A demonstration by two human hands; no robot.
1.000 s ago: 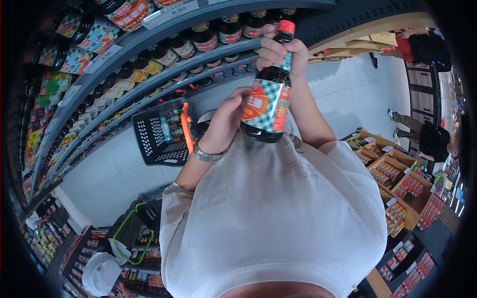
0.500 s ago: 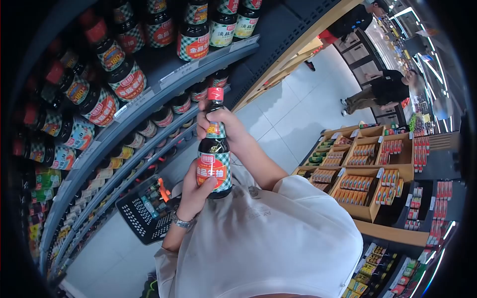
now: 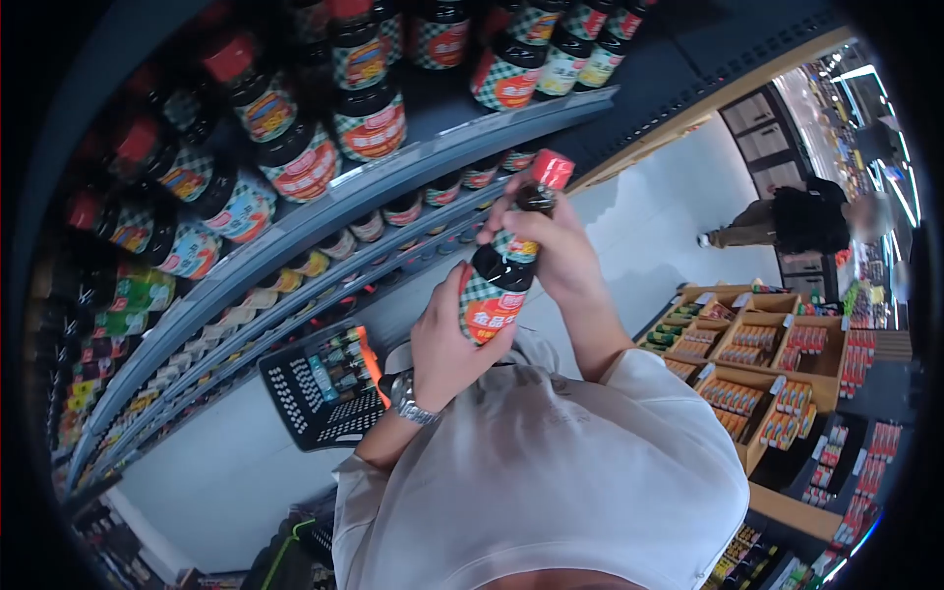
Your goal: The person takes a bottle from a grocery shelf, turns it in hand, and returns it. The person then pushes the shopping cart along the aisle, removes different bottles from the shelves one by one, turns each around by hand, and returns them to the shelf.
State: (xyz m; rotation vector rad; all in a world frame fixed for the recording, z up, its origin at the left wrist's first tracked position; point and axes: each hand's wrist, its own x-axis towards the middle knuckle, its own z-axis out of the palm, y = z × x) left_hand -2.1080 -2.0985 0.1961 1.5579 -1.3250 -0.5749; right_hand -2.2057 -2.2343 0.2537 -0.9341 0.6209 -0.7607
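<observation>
A dark soy sauce bottle (image 3: 503, 265) with a red cap and a red and green-checked label is tilted in front of my chest, its cap pointing up and to the right. My left hand (image 3: 447, 339), with a metal watch on its wrist, wraps round the lower part and hides the base. Around the neck, just below the cap, the fingers of my right hand (image 3: 553, 241) are closed. Similar red-capped bottles (image 3: 295, 157) stand on the shelf to the upper left.
Below the shelves is a black shopping basket (image 3: 315, 423) with an orange handle and several goods inside. Curved shelf edges (image 3: 393, 162) run along the left. Wooden display bins (image 3: 747, 344) of small packages stand at right. A person (image 3: 811, 218) in black stands farther off.
Both hands and the bottle have shifted to the right, and the bottle has gone from nearly upright to tilted. My view has turned, so the shelves and basket sit farther right.
</observation>
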